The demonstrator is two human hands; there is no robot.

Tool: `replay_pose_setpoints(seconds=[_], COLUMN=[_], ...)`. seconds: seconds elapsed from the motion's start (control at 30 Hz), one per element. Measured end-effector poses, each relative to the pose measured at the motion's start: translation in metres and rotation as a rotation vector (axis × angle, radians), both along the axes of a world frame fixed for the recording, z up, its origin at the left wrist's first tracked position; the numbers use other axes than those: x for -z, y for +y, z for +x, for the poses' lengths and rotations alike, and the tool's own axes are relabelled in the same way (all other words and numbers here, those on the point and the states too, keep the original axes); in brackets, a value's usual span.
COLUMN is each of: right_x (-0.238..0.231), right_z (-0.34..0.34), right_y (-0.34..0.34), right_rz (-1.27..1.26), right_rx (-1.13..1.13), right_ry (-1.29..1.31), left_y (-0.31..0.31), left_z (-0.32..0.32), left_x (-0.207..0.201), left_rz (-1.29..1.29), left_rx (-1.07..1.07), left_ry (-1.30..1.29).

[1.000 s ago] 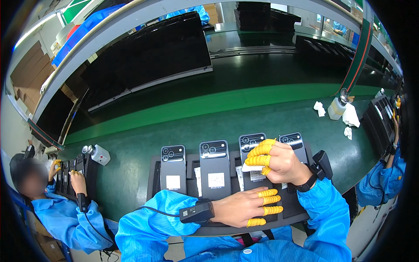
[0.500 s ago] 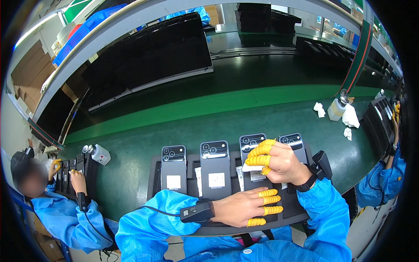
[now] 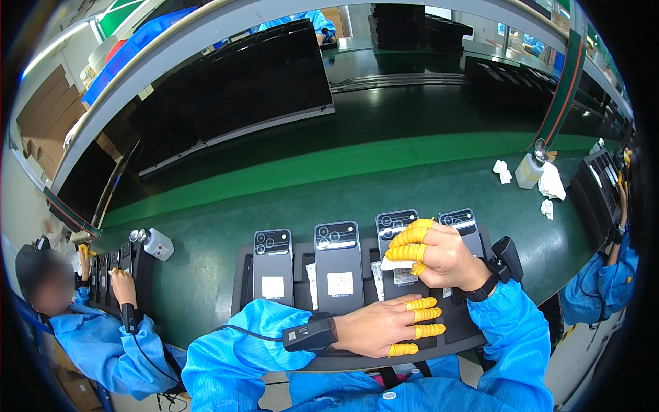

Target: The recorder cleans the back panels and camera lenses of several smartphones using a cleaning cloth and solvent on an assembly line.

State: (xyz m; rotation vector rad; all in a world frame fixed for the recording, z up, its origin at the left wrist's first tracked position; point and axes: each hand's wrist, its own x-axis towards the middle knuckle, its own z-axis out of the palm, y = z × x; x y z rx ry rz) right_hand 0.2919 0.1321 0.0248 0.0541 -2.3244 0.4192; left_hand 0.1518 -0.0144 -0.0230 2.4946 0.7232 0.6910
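Observation:
Several dark phones lie back up in a black foam tray at the bench's near edge. My right hand, in yellow finger cots, is closed on a folded white wipe over the back of the third phone from the left. Lower down, my left hand lies flat across that phone's near end, its cot-covered fingers stretched to the right. Left of them are the first phone and the second phone, each with a white label. The fourth phone is partly behind my right hand.
Beyond the tray a white pump bottle stands among crumpled wipes. Another pump bottle is at the left, near a co-worker at a similar tray. At the right edge another person's sleeve shows. A metal shelf frame spans overhead.
My hands, the wipe and the phones look unmoved. At the left, the co-worker's hands have shifted slightly.

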Motion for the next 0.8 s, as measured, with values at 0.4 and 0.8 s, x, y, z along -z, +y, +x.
replay_pose_setpoints(seconds=[0.4, 0.8], right_x=[0.0002, -0.0005], right_z=[0.0000, 0.0002], right_y=[0.0010, 0.0009], right_rz=[0.009, 0.016], right_rx=[-0.004, -0.004], right_ry=[0.002, -0.001], left_y=[0.0000, -0.0003], left_z=[0.0003, 0.0002], left_x=[-0.0002, -0.0021], left_rz=[0.001, -0.003], left_rx=[0.000, -0.001], left_ry=[0.004, -0.008])
